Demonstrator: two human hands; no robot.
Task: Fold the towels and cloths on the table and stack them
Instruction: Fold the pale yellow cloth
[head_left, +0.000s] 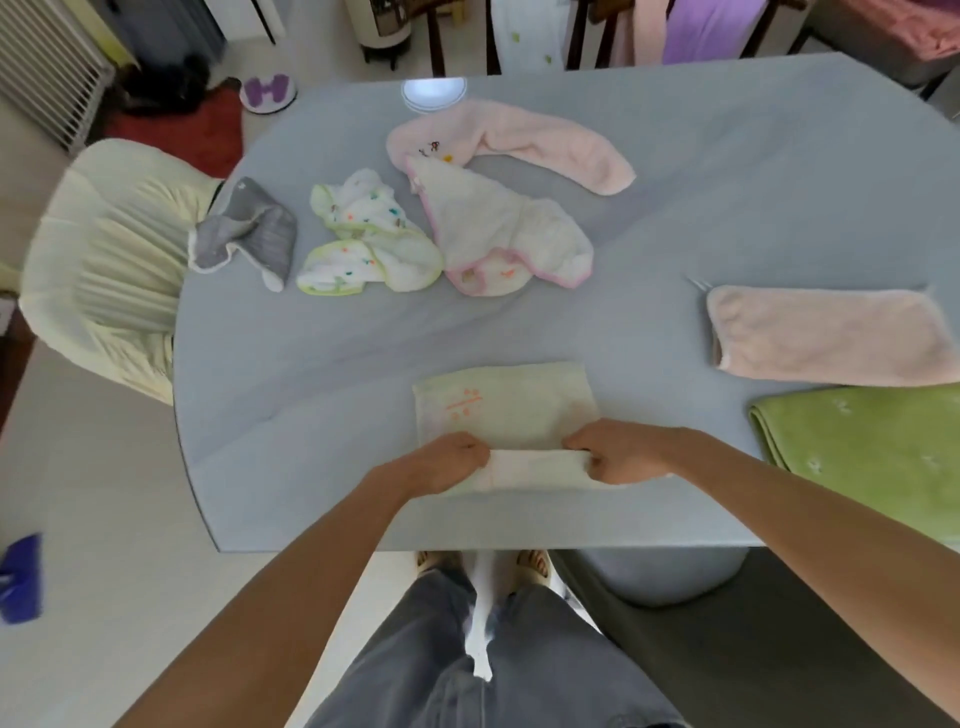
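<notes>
Hands, left (451, 461) and right (621, 451), pinch the near edge of a cloth (506, 402) at lower centre. Folding is under way. Next, that edge likely goes over to the far edge.

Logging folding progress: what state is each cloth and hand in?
Pale yellow cloth: flat, near edge lifted by both hands.
Left hand: pinching it.
Right hand: pinching it.
Green towel: folded.
Beige-pink towel: folded.
Pink towel: unfolded.
Pink-trimmed cloth: crumpled.
Green-trimmed cloth: crumpled.
Grey cloth: crumpled.
</notes>
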